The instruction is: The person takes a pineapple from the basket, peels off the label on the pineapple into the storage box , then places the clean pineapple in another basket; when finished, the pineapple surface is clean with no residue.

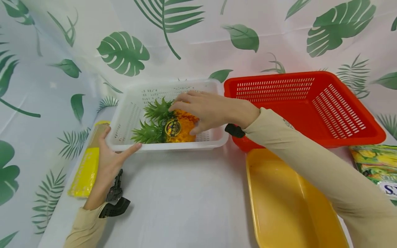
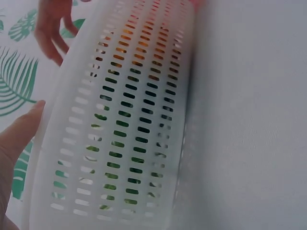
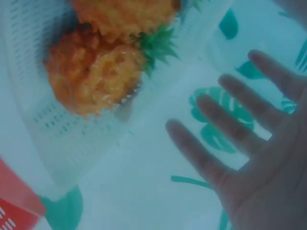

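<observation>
Two pineapples, orange with green leafy crowns, lie side by side in a white perforated basket (image 1: 173,147). The front pineapple (image 1: 187,130) bears a round black-and-yellow label; the back pineapple (image 1: 159,110) is partly covered by my right hand. That right hand (image 1: 211,108) hovers over the fruit, and its fingers are spread and apart from both pineapples in the right wrist view. At the basket's front left corner, my left hand (image 1: 111,160) touches the rim with straight thumb and fingers spread. The left wrist view shows a fingertip against the rim.
A red perforated basket (image 1: 356,142) adjoins the white one on the right. In front of it sits a yellow tub (image 1: 279,199), under my right forearm. Yellow packaging (image 1: 85,172) lies at the left, and colourful printed packets (image 1: 375,165) at the far right. Leaf-patterned cloth rises behind.
</observation>
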### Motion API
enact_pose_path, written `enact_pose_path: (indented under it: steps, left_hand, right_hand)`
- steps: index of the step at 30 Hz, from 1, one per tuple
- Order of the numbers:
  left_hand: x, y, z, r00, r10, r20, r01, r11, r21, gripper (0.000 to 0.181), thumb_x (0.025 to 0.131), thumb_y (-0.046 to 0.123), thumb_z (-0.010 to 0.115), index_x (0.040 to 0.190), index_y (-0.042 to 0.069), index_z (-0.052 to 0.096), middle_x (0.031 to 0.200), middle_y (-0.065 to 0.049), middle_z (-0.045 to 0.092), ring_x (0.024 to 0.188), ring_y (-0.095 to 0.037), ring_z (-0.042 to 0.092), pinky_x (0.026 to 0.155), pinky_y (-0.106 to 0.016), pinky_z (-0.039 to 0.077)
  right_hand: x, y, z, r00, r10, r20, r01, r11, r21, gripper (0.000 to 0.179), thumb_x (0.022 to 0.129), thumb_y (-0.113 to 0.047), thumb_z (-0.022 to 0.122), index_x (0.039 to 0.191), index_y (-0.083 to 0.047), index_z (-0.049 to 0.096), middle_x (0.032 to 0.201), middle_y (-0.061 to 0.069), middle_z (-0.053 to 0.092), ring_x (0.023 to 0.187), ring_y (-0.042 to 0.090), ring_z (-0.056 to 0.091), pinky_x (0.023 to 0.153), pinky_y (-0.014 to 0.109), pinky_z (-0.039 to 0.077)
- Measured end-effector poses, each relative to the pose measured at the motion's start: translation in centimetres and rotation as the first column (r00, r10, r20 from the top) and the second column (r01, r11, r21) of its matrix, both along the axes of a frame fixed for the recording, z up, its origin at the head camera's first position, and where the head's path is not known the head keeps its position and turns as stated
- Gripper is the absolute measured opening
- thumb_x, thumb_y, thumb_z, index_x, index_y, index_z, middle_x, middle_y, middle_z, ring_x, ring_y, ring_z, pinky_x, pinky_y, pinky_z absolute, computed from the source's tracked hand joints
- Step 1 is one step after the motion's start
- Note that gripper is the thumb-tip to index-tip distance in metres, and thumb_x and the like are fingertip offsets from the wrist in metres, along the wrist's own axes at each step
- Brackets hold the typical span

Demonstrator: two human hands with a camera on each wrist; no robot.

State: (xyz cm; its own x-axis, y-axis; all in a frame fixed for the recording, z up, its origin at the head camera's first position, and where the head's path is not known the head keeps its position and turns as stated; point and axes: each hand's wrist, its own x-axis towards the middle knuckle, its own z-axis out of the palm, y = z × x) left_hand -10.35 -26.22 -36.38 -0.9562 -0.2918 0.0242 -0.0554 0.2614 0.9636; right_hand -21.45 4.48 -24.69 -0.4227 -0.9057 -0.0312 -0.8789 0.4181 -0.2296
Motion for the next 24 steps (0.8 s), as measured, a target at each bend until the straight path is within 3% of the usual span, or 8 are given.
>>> enact_pose_path:
  steps: [4,13,20,24]
  left_hand:
    - [0.0,0.0,-0.1,1.0,0.004,-0.011,-0.004,1.0,0.029,0.105,0.087,0.002,0.082,0.163,0.02,0.013,0.161,-0.01,0.036,0.139,-0.026,0.042,0.097,-0.022,0.046]
    - [-0.3,0.2,-0.1,1.0,-0.001,0.028,0.0,1.0,0.027,0.108,0.087,0.004,0.083,0.164,0.019,0.009,0.163,-0.01,0.034,0.14,-0.026,0.04,0.113,-0.045,0.041]
    - [-0.3,0.1,-0.1,0.999,0.009,0.04,-0.009,1.0,0.003,0.11,0.087,0.006,0.084,0.165,0.019,0.007,0.164,-0.01,0.033,0.141,-0.026,0.041,0.114,-0.047,0.04]
    - [-0.1,-0.1,0.0,0.999,0.021,0.05,-0.021,1.0,0.001,0.112,0.086,0.007,0.085,0.165,0.022,0.007,0.165,-0.008,0.032,0.143,-0.026,0.039,0.117,-0.05,0.038]
  right_hand:
    - [-1.0,-0.9,-1.0,0.998,-0.004,0.062,0.002,1.0,0.027,0.081,0.088,-0.032,0.086,0.155,-0.012,0.045,0.155,0.012,0.044,0.141,0.031,0.041,0.121,0.048,0.034]
    - [-2.0,-2.1,-2.6,0.982,-0.068,0.175,0.043,0.989,0.139,0.088,0.085,-0.031,0.088,0.158,-0.013,0.041,0.156,0.01,0.042,0.14,0.029,0.043,0.12,0.047,0.036]
    - [-2.4,-3.2,-2.9,0.971,-0.081,0.224,0.033,0.977,0.211,0.092,0.087,-0.031,0.087,0.161,-0.014,0.035,0.158,0.009,0.038,0.136,0.026,0.047,0.116,0.043,0.042]
    - [-2.7,-3.8,-3.3,0.963,-0.078,0.257,0.014,0.97,0.242,0.095,0.087,-0.031,0.087,0.162,-0.013,0.032,0.156,0.01,0.038,0.135,0.025,0.046,0.117,0.041,0.04]
